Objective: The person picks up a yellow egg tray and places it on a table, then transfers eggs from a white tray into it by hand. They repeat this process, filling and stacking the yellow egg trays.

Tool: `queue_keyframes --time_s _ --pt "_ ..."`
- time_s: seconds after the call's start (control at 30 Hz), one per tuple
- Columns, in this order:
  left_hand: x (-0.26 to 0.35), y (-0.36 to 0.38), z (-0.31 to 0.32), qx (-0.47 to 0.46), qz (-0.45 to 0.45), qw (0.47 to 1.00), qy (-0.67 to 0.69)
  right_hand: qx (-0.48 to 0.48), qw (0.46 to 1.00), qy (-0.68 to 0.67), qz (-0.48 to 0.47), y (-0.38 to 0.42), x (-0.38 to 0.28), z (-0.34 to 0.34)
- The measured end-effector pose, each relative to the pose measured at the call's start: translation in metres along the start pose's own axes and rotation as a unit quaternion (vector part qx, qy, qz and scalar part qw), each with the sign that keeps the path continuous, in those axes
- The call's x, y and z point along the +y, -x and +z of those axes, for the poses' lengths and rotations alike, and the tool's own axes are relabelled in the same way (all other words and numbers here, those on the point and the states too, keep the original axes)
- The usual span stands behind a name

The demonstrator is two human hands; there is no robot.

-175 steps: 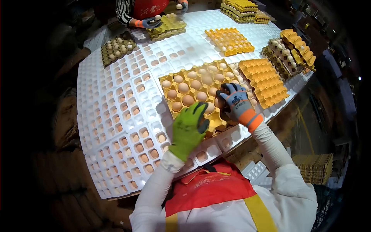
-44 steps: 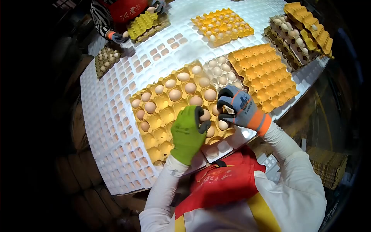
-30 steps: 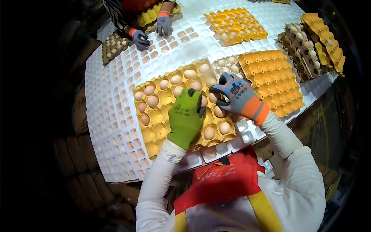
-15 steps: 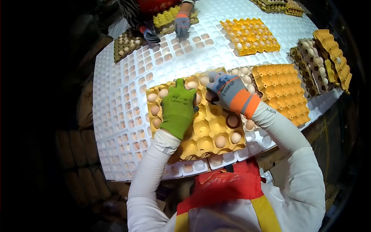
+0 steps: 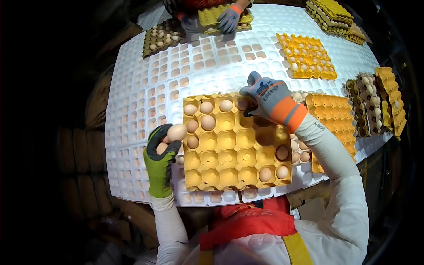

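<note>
A yellow egg tray [image 5: 219, 157] lies in front of me, with brown eggs [image 5: 207, 122] in some cups and bare cups in the middle and lower left. My left hand [image 5: 158, 165], in a green glove with dark fingers, is beside the tray's left edge. Its fingers are wrapped round eggs [image 5: 176, 132], at least two showing. In a grey and orange glove, my right hand [image 5: 269, 99] is over the tray's far right part. Its fingers are curled down beside an egg [image 5: 241, 104]; what they grip is hidden.
White plastic egg trays [image 5: 128, 123] with eggs in many pockets cover the table. To the right are an orange tray [image 5: 331, 119] and upright stacked trays [image 5: 369, 104]. Another orange tray [image 5: 309, 57] holds eggs farther back. Across the table, a co-worker's gloved hand [image 5: 229, 18] rests on a yellow tray.
My left hand has moved left off the yellow tray, turned over, and now shows eggs in its fingers. My right hand stays at the tray's far side. The whole view has shifted slightly.
</note>
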State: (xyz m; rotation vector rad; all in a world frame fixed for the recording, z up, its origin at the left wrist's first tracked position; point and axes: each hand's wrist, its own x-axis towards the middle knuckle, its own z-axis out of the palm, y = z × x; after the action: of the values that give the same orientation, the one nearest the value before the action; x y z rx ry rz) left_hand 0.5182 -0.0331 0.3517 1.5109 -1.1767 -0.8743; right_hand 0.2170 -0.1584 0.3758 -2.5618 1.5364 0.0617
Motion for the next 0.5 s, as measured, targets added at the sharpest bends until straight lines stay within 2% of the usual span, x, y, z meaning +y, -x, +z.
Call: queue_keyframes --time_s 0.03,0.1,0.13,0.17,0.23,0.27,0.3,0.33,0.37,0.47,0.5 --pt "-0.013 0.000 -0.018 0.021 0.011 1.000 -0.014 -0.015 0.998 0.054 0.006 -0.005 -0.007 0.005" --pt "-0.029 0.005 -0.045 0.063 -0.037 0.997 -0.002 -0.044 0.986 0.163 0.017 -0.022 -0.024 0.023" --pt "-0.037 0.007 -0.061 0.088 -0.062 0.994 0.002 0.005 0.987 0.160 0.027 -0.023 -0.027 0.033" --pt "-0.058 0.008 -0.080 0.097 -0.046 0.994 0.006 0.017 0.990 0.137 0.020 -0.017 -0.029 0.034" --pt "-0.072 0.006 -0.107 0.121 -0.108 0.987 -0.006 0.075 0.994 0.075 0.016 -0.008 -0.030 0.026" --pt "-0.095 0.004 -0.121 0.130 -0.079 0.988 0.015 0.088 0.996 -0.001 0.024 -0.007 -0.021 0.026" --pt "-0.119 0.003 -0.138 0.126 -0.012 0.991 -0.047 0.118 0.991 -0.049 0.041 -0.005 -0.014 0.026" --pt "-0.130 0.000 -0.149 0.130 0.000 0.990 -0.047 0.089 0.988 -0.117 0.046 -0.006 0.000 0.021" --pt "-0.139 -0.003 -0.157 0.132 0.012 0.990 -0.047 0.071 0.966 -0.247 0.031 -0.008 0.004 0.012" --pt "-0.169 -0.033 -0.166 0.086 0.086 0.969 -0.214 0.043 0.926 -0.374 -0.029 -0.036 -0.044 -0.009" --pt "-0.153 -0.051 -0.151 0.042 0.055 0.987 -0.143 0.053 0.931 -0.356 -0.055 -0.054 -0.069 -0.008"
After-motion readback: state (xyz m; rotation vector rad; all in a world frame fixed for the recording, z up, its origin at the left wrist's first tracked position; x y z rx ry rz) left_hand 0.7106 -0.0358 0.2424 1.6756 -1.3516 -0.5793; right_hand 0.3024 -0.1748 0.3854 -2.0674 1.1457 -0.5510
